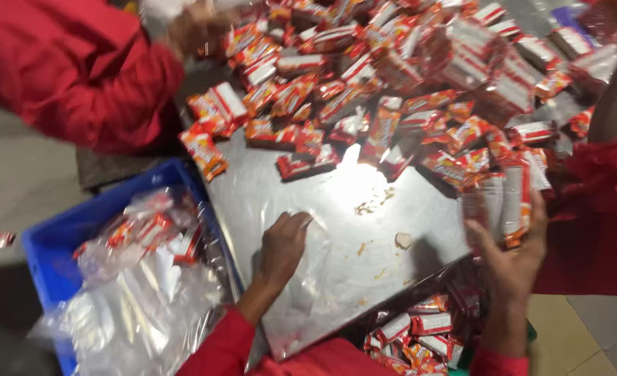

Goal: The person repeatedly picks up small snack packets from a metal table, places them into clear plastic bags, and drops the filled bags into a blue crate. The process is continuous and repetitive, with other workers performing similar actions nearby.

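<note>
My left hand (282,244) rests on a clear plastic bag (322,268) spread over the shiny steel table (266,191), fingers curled on the film. At the table's right edge, my right hand (513,247) grips a stack of red, orange and white snack packets in a clear wrapper (507,198). A big heap of the same small packets (392,76) covers the far half of the table. Both my sleeves are red.
A blue crate (47,244) at the left holds filled clear bags of packets (148,230). More packets lie in a container below the table's near edge (420,334). Another person's red sleeve (72,69) and hand (193,28) reach in at top left. Crumbs dot the steel.
</note>
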